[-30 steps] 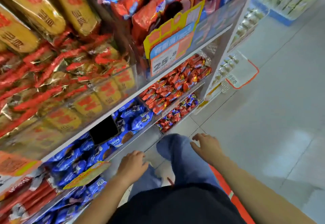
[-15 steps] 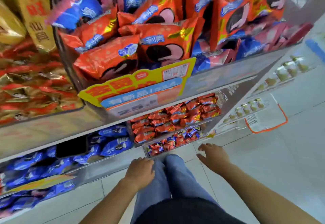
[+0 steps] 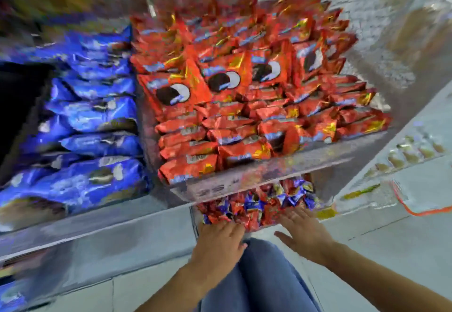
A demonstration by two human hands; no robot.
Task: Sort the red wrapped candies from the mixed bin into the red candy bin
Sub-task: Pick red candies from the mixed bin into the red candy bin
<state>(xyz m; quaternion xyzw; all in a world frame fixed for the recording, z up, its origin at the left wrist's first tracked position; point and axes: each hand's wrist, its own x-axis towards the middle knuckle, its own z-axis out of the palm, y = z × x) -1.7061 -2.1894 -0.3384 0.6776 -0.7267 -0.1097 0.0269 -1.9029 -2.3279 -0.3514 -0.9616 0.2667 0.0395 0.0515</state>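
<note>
Mixed bin (image 3: 256, 210) of red and blue candies has now been reached: left hand (image 3: 220, 240) and right hand (image 3: 303, 233) are spread flat at its front edge, nothing gripped yet, though blur makes that hard to confirm.

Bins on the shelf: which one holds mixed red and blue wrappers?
The lowest bin, right by both hands; the red bin above holds only red packs, the blue bin only blue.
</note>
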